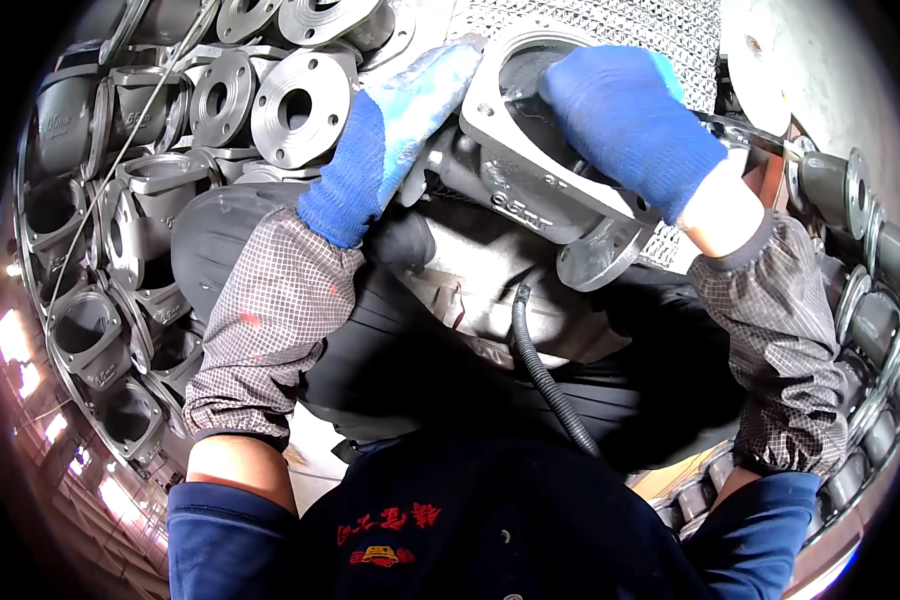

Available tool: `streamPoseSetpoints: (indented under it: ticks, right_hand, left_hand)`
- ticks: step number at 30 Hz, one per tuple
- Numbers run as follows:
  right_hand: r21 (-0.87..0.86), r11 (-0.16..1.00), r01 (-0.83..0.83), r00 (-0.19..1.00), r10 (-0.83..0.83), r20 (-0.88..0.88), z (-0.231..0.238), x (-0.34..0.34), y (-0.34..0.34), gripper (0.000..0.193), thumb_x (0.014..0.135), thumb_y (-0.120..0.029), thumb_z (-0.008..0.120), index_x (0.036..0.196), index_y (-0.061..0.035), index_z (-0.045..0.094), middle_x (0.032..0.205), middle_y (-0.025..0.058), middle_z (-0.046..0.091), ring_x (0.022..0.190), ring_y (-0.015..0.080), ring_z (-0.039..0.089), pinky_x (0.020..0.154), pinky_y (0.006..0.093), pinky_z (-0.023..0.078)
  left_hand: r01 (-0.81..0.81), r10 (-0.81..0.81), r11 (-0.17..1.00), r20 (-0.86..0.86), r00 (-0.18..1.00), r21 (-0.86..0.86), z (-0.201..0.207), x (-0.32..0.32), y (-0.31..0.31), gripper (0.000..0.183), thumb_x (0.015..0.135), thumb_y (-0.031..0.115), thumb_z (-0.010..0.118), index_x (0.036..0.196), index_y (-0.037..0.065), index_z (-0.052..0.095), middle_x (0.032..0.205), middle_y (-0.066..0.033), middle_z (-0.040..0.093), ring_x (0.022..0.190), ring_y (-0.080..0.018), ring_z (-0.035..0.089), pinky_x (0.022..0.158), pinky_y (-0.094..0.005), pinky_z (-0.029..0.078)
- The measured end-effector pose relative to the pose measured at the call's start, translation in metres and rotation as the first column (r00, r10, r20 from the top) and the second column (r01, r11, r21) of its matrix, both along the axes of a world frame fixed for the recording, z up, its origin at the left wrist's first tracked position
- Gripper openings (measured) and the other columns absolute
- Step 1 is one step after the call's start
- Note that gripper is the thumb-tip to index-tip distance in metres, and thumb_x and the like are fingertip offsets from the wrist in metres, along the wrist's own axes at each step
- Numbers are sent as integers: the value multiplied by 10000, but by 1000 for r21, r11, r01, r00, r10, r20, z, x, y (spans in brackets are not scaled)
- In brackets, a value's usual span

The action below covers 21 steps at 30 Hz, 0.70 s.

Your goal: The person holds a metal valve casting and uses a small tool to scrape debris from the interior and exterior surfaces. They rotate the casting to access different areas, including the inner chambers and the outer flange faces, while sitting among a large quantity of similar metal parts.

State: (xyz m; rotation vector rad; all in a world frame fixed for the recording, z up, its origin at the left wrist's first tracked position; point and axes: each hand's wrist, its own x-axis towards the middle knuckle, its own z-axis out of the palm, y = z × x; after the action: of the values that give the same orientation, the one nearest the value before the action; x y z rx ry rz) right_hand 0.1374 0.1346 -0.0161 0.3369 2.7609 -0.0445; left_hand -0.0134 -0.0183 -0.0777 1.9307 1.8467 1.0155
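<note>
A grey cast-metal valve body (520, 190) is tilted in front of me, its wide squarish rim facing up and a round flange (602, 255) at its lower right. My left hand (422, 100), in a blue glove with a light-blue coating, grips the casting's left side near the rim, its fingertips at the upper left corner. My right hand (615, 115), gloved in blue, is curled closed over the opening's right side, the fingers reaching into the cavity. Whatever those fingers hold is hidden.
Similar grey castings (160, 190) are stacked on the left, with more castings (870, 320) on the right. A ribbed dark hose (545, 370) runs between my legs. Beyond the valve body lies a textured metal mesh surface (660, 25); a large pale rounded panel (820, 70) stands at the right.
</note>
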Motion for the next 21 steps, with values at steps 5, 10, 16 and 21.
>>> streamPoseSetpoints:
  ticks: [5, 10, 16, 21]
  right_hand:
    - [-8, 999, -38, 971, 35, -238, -15, 20, 13, 134, 745, -47, 578, 842, -46, 671, 698, 150, 626, 685, 282, 644, 631, 370, 527]
    - [-2, 998, 63, 992, -62, -108, 12, 32, 21, 163, 760, -66, 546, 874, -77, 662, 658, 148, 613, 646, 288, 634, 616, 387, 523]
    - [46, 999, 20, 995, -15, -101, 9, 20, 18, 132, 760, -78, 579, 861, -67, 664, 680, 141, 631, 687, 270, 649, 630, 380, 527]
    - [-18, 999, -37, 985, 33, -172, 1, 7, 1, 89, 731, -69, 609, 795, -61, 671, 758, 144, 647, 734, 280, 654, 652, 385, 527]
  left_hand:
    - [46, -37, 998, -195, 980, 42, -1, -2, 4, 477, 834, 23, 483, 1306, 24, 416, 1275, -185, 488, 1129, -310, 529, 944, -337, 437]
    - [10, -8, 1000, -109, 994, 20, 3, -2, -3, 475, 836, 23, 483, 1307, 19, 415, 1272, -186, 492, 1118, -308, 538, 937, -328, 443]
    - [-1, 0, 999, -19, 1000, -43, 2, 0, 3, 466, 848, 22, 470, 1309, 13, 409, 1269, -183, 496, 1121, -295, 538, 935, -319, 446]
    - [-14, 17, 998, 40, 999, -67, 9, 0, -2, 461, 858, 29, 448, 1316, 16, 404, 1275, -180, 494, 1132, -303, 529, 951, -337, 427]
